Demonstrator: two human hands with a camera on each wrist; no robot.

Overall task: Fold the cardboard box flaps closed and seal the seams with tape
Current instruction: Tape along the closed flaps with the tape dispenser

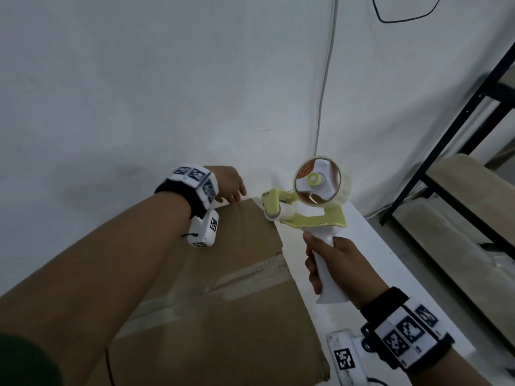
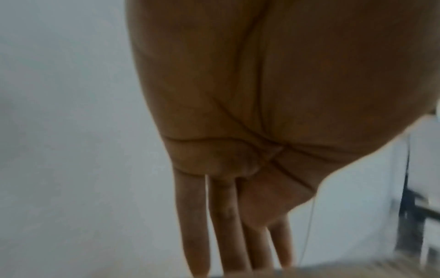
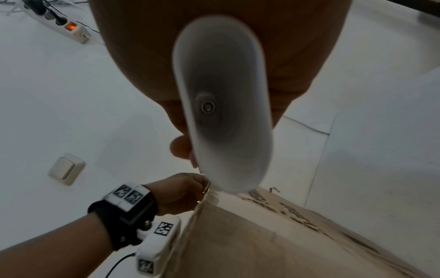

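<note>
Head view: right hand (image 1: 338, 270), its grip wrapped round the white handle of the tape dispenser (image 1: 308, 197), holds it upright beside the cardboard box (image 1: 223, 288). Left hand (image 1: 230, 186), fingers (image 2: 194, 216) straight, reaches the box's far edge; flaps lie flat, seam taped, near the surface's (image 1: 370, 240) right edge.

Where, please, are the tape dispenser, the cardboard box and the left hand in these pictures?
tape dispenser (image 1: 317, 201): head view, on the clear tape roll.
cardboard box (image 1: 237, 316): head view, on the closed top face.
left hand (image 1: 230, 183): head view, on the back of the hand.
</note>
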